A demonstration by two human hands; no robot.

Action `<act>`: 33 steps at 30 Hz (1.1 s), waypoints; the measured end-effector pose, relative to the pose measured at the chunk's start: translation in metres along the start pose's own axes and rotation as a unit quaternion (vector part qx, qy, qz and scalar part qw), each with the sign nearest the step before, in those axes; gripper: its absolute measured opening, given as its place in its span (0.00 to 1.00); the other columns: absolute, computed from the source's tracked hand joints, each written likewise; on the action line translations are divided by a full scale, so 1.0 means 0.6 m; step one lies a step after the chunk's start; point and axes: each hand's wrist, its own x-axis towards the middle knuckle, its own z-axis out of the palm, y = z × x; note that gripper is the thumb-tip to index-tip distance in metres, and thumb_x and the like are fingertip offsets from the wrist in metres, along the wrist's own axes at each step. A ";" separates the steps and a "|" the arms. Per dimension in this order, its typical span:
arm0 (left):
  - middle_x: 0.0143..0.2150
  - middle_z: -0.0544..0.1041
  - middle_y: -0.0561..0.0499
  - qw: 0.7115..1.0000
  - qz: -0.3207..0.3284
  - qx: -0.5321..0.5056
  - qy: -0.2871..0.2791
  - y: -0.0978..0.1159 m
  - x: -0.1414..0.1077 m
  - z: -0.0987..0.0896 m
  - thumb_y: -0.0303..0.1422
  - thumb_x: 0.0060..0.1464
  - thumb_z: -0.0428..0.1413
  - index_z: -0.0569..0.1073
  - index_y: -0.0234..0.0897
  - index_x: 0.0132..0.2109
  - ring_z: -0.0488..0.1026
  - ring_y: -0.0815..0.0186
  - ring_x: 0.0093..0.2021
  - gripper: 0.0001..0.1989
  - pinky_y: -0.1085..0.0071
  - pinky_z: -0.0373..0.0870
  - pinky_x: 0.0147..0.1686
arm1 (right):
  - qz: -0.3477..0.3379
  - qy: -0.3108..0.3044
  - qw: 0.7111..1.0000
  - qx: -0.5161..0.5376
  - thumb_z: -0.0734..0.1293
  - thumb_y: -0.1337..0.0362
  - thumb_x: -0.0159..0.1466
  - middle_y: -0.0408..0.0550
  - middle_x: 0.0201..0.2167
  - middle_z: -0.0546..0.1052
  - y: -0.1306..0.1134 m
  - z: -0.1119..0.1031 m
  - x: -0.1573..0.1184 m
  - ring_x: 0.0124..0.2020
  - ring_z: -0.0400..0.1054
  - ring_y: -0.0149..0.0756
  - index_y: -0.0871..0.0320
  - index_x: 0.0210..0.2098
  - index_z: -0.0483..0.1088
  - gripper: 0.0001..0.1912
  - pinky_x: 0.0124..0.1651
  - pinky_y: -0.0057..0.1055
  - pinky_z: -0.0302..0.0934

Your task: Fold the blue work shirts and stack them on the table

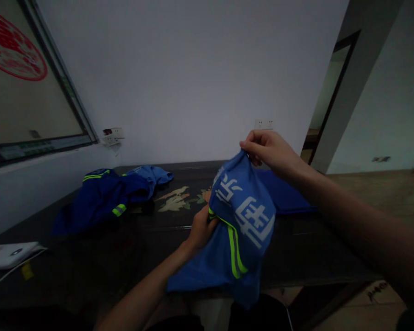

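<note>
A light blue garment point(224, 257) with white characters and a yellow-green reflective stripe hangs over the near edge of a dark table. My right hand point(264, 147) pinches its top and holds it raised. Lower down on the left, my left hand point(202, 227) grips the same garment beside the stripe. Behind it, at the right, lies a dark blue cloth point(290, 195), partly hidden by my right arm and the garment.
Crumpled blue garments point(100, 197) with reflective strips lie on the dark table point(124, 262) at the left. A white device point(12, 255) with a cable sits at the far left. A wall point(193, 82) rises behind the table.
</note>
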 end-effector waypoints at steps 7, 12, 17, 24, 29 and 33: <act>0.56 0.73 0.44 0.993 0.039 0.059 -0.095 -0.014 -0.008 -0.092 0.41 0.65 0.39 0.69 0.39 0.58 0.68 0.56 0.56 0.23 0.56 0.61 0.58 | 0.068 0.000 0.992 -0.105 0.68 0.47 0.54 0.42 0.20 0.66 0.104 -0.052 -0.026 0.24 0.62 0.31 0.56 0.23 0.63 0.20 0.26 0.27 0.58; 0.51 0.75 0.46 0.974 0.074 0.169 -0.128 0.038 0.040 -0.182 0.40 0.65 0.38 0.72 0.42 0.56 0.68 0.57 0.50 0.23 0.55 0.60 0.54 | 0.049 -0.006 0.989 -0.139 0.65 0.44 0.56 0.42 0.20 0.65 0.101 -0.061 -0.031 0.24 0.61 0.33 0.54 0.24 0.62 0.20 0.26 0.29 0.56; 0.42 0.77 0.48 0.962 0.140 0.224 -0.070 0.126 0.107 -0.262 0.42 0.59 0.51 0.77 0.43 0.50 0.69 0.59 0.43 0.18 0.60 0.63 0.49 | -0.023 0.075 0.984 -0.158 0.64 0.47 0.60 0.40 0.18 0.61 0.016 -0.060 -0.002 0.19 0.56 0.30 0.54 0.28 0.62 0.17 0.23 0.27 0.48; 0.37 0.76 0.48 0.973 0.130 0.170 0.091 0.188 0.136 -0.311 0.40 0.55 0.54 0.78 0.37 0.33 0.71 0.61 0.41 0.13 0.63 0.67 0.48 | -0.074 0.032 0.979 -0.185 0.69 0.48 0.56 0.39 0.17 0.65 -0.051 -0.051 0.007 0.18 0.56 0.28 0.55 0.31 0.68 0.16 0.23 0.27 0.47; 0.39 0.75 0.49 0.976 0.100 0.160 0.108 0.160 0.135 -0.304 0.41 0.56 0.54 0.75 0.36 0.32 0.71 0.61 0.43 0.14 0.66 0.68 0.45 | -0.063 -0.138 0.963 -0.222 0.72 0.49 0.52 0.41 0.19 0.71 -0.023 -0.058 0.014 0.22 0.63 0.31 0.56 0.26 0.73 0.16 0.25 0.28 0.52; 0.30 0.71 0.53 0.972 0.116 0.148 0.139 0.194 0.189 -0.321 0.40 0.62 0.51 0.70 0.34 0.33 0.70 0.67 0.35 0.15 0.71 0.67 0.37 | -0.101 -0.051 0.965 -0.237 0.71 0.58 0.56 0.40 0.17 0.69 -0.087 -0.081 0.044 0.22 0.61 0.29 0.59 0.21 0.70 0.13 0.26 0.28 0.51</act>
